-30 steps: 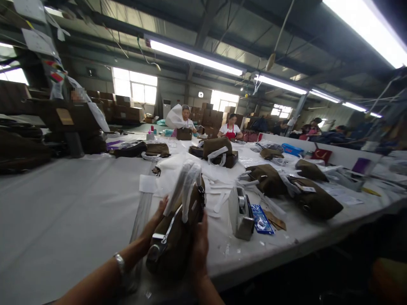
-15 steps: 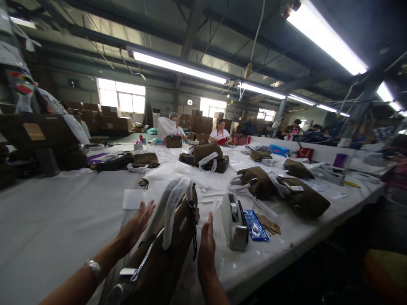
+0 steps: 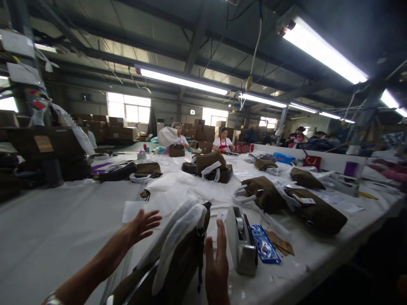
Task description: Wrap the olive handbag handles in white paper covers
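A dark olive handbag (image 3: pixel 181 254) stands on the table in front of me, its handles (image 3: pixel 179 237) wrapped in white tissue. A zipper runs along its top, and a dark strap hangs down its right side. To the left of the handles, my left hand (image 3: pixel 141 228) is open with its fingers spread, apart from the bag. My right hand (image 3: pixel 216 262) is open too, fingers upright, between the bag's right side and a grey tape dispenser (image 3: pixel 243 245). Nothing is held in either hand. The lower part of the bag runs out of view.
A blue packet (image 3: pixel 264 243) and brown card tags (image 3: pixel 280 242) lie right of the dispenser. Several olive bags, such as this one (image 3: pixel 314 212), rest across the white table (image 3: pixel 63 228). A post with a hanging bag (image 3: pixel 44 144) stands at left. Co-workers (image 3: pixel 223 142) sit across the table.
The camera view has tilted up, so the table things sit lower in the picture. My left hand's fingers have spread wider. Both hands remain on either side of the handbag.
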A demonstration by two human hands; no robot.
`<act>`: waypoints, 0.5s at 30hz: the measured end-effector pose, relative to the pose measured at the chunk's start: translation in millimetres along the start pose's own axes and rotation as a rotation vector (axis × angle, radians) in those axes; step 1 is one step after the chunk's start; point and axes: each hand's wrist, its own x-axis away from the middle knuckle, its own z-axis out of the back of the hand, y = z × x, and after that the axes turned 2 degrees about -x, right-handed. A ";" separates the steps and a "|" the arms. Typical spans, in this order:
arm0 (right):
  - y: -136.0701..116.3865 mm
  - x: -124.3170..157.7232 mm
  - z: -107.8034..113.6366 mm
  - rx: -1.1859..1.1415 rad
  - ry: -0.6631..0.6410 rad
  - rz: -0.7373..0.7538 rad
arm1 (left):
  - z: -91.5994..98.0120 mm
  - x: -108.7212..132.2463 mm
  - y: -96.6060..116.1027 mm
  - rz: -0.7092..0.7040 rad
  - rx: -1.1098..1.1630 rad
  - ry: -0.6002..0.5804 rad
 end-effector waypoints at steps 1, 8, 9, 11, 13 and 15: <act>-7.9 -9.1 2.2 0.019 -0.028 0.066 | 3.8 8.5 7.2 -0.010 0.015 0.006; -62.9 -43.6 -18.1 0.172 -0.184 0.246 | -40.8 68.6 53.2 -0.307 -0.461 -0.005; -67.7 -43.0 -17.9 0.211 -0.174 0.257 | -44.4 69.5 56.4 -0.341 -0.566 0.031; -74.6 -38.4 -13.6 0.268 -0.166 0.292 | -39.0 62.5 60.2 -0.456 -0.726 0.113; -78.9 -30.8 -7.6 0.292 -0.161 0.344 | -21.2 49.1 61.9 -0.590 -0.832 0.199; -82.6 -22.5 -3.9 0.314 -0.152 0.431 | -3.1 37.8 62.4 -0.715 -0.962 0.308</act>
